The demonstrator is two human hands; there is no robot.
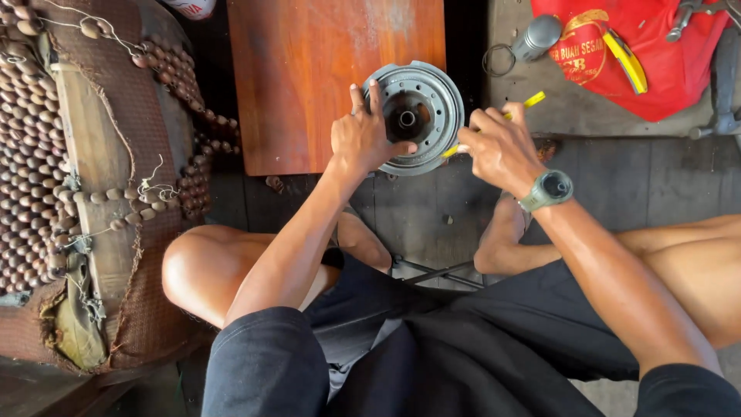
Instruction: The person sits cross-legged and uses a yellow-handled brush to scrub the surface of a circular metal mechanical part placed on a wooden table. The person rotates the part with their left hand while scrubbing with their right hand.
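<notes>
One grey disc, round and holed at centre, lies half on the wooden board, left hand clamped over its rim, right hand pinched on a yellow tool, tip probably at the rim: brace firmly, lever gently, fingers off the edge.

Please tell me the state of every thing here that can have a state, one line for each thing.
Left hand: gripping the rim of the grey metal disc.
Right hand: closed on a yellow-handled tool.
Grey metal disc: tilted, resting on the wooden board's edge, hub hole open.
Yellow-handled tool: tip at the disc's edge.
Wooden board: lying flat.
Red cloth: spread out, tools on it.
Beaded seat cover: worn, threads loose.
</notes>
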